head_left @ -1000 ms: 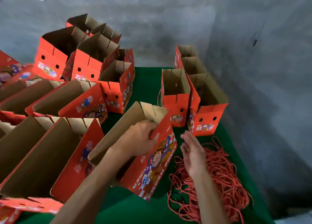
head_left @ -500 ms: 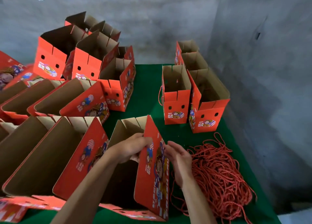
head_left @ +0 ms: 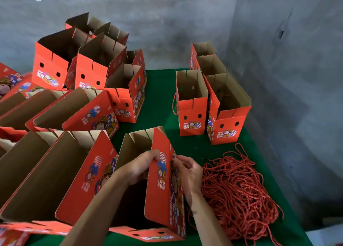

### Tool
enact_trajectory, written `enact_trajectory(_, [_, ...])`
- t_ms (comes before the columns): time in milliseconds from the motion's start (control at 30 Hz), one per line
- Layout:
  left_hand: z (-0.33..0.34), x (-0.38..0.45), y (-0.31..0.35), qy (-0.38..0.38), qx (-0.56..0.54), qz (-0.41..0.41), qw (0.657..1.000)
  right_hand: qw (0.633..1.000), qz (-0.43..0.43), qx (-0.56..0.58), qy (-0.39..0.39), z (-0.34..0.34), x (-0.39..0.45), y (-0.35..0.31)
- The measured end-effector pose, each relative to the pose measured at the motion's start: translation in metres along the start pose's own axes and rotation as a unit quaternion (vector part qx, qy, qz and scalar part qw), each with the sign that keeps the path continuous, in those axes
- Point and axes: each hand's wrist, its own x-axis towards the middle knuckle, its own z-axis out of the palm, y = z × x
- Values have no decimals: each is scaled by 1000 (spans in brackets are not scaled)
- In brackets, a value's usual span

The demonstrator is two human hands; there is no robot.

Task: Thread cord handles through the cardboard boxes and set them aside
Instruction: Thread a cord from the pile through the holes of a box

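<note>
A red printed cardboard box stands open-topped in front of me on the green table. My left hand grips the top edge of its right side panel from inside. My right hand pinches the same panel from outside, fingers curled at its upper edge. A heap of red cord handles lies just right of my right hand. Whether a cord is in my fingers cannot be made out.
Two upright boxes stand at the back right, one with a cord loop on its side, more behind them. Several open boxes crowd the left and back left. Grey concrete walls close in behind and to the right.
The box was swung upright and pulled toward me. My right hand moved from hovering over the cords to pinching the box's side panel; my left hand stayed on the panel's top edge.
</note>
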Motion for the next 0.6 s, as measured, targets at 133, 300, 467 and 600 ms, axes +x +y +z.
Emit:
enact_trajectory(133, [5,3,-2,-8,-14,2,1000,1000,-13,-7,16,5,-3,5])
enact_trajectory(300, [19,15,2,20,-92,-2,996,984,-98,-139,44,7,-7,9])
enact_trajectory(467, [38,41,0,155,129,42,979,951,-150,-270,5,0,-7,12])
enact_trajectory(600, [42,46,-5,153,197,37,968,944,-160,-285,-46,-9,-5,16])
